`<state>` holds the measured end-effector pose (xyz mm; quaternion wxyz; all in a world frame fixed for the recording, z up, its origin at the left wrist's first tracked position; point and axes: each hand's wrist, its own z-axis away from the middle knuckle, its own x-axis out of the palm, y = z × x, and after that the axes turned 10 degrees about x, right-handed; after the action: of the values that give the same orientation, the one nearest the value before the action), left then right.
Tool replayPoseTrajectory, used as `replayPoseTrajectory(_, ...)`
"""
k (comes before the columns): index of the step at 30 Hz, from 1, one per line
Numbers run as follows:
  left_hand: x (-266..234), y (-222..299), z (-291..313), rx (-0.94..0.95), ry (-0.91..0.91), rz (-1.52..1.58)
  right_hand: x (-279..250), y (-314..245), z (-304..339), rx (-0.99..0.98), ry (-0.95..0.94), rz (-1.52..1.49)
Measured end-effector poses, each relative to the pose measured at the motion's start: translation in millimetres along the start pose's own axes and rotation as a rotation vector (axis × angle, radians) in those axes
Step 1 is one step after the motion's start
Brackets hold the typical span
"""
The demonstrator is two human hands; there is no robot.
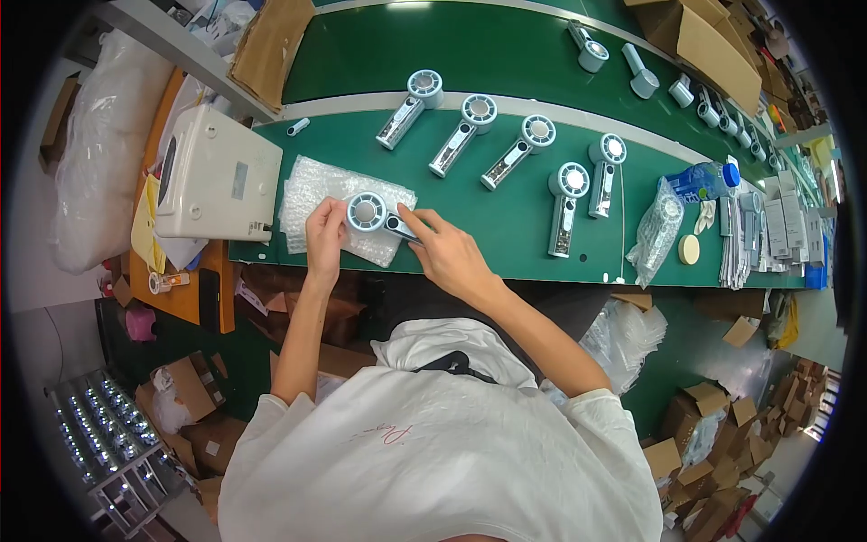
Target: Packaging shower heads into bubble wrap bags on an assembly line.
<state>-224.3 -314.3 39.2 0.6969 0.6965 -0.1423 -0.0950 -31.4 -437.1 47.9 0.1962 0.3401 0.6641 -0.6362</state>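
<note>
A light blue handheld fan (366, 212) is between my two hands, above bubble wrap sheets (302, 194). My left hand (325, 237) is closed on the rim of its round head. Its handle runs to the right, where my right hand (445, 253) grips it with thumb and fingers. Behind my hands, several like fans lie spread over the green bench, among them one fan (424, 86) at the back and another fan (571, 181) farther right.
A beige box-shaped machine (217, 176) stands at the bench's left end. On the right lie a bubble-wrapped fan (661, 226), a blue-capped bottle (704, 182), a yellowish round roll (689, 249) and stacked leaflets (736, 237). More fans line the conveyor (506, 54) behind. Cardboard boxes (695, 415) crowd the floor.
</note>
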Motion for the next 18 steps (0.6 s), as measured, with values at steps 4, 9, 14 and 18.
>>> replayPoseTrajectory(4, 29, 26, -1, 0.368, -0.145, -0.397, -19, -15, -1, 0.054, -0.018, 0.258)
replayPoseTrajectory(9, 84, 79, 9, 0.706, -0.371, -0.767, -65, -22, -19, 0.112, -0.031, 0.057)
replayPoseTrajectory(14, 115, 107, 7, 0.842, -0.387, -0.521, -129, -15, 4, 0.597, -0.126, -1.469)
replayPoseTrajectory(18, 159, 135, -14, 0.84, -0.485, -0.257, -153, -49, 49, 0.452, -0.061, -1.755)
